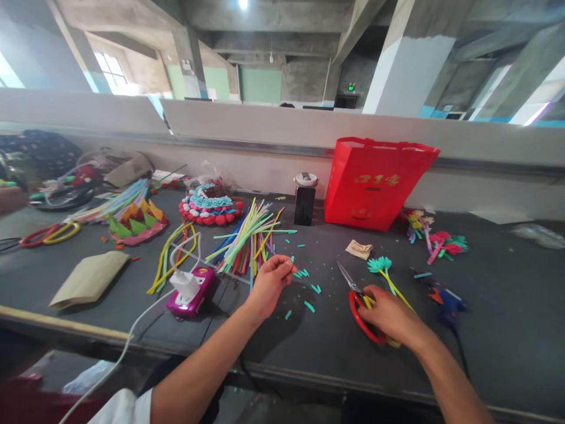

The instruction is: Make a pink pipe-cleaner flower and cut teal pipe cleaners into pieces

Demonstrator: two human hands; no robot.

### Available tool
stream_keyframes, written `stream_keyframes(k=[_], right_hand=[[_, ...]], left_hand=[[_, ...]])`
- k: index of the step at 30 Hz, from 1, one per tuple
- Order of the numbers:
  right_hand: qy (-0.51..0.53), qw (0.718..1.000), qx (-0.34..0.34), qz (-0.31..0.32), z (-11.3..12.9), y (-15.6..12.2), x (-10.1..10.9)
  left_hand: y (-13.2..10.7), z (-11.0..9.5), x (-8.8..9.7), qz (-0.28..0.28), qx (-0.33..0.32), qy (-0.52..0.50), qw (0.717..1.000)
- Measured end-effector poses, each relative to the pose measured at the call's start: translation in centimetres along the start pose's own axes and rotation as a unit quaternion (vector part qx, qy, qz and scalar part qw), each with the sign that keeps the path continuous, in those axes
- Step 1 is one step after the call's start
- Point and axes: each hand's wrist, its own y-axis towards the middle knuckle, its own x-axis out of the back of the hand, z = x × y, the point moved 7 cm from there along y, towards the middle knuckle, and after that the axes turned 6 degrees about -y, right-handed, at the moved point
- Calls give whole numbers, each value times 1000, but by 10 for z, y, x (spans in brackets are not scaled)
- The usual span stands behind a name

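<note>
Our right hand (388, 315) grips red scissors (359, 309) at lower right; left hand (271, 280) fingers pinch near straws (247, 238), hold unclear; red bag (375, 182) contents hidden.

On the table (507, 306), the bundle of straws (247, 238) lies at eleven o'clock from the left hand (270, 282). The scissors (359, 306) lie under the right hand (391, 315), the bag (375, 182) at twelve o'clock behind them, the glue gun (444, 297) at three o'clock.

Dark worktable (507, 353) spans the near scene. Grey partition (265, 126) runs behind it. Far: concrete ceiling beams (273, 44), white pillar (406, 65) at right, bright windows (110, 70) at left, ceiling lamp (242, 3).
</note>
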Motion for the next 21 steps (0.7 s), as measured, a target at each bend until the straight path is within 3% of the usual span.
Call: stream_keyframes(k=[3,6,12,14,18,21], right_hand=[[210,977,-19,13,-9,0,1],[391,919,51,13,5,-7,10],[512,835,188,-71,53,-28,18],[470,848,221,-104,67,-33,15],[302,902,237,-195,86,-44,7],[200,906,265,-262,98,-52,2]], left_hand=[[0,2,0,-3,33,-70,997],[1,2,2,-19,43,-96,994],[-3,9,3,-36,87,-129,987],[-6,10,1,-33,98,-130,986],[-12,7,-4,-30,91,-148,984],[-15,4,-8,-23,90,-158,983]])
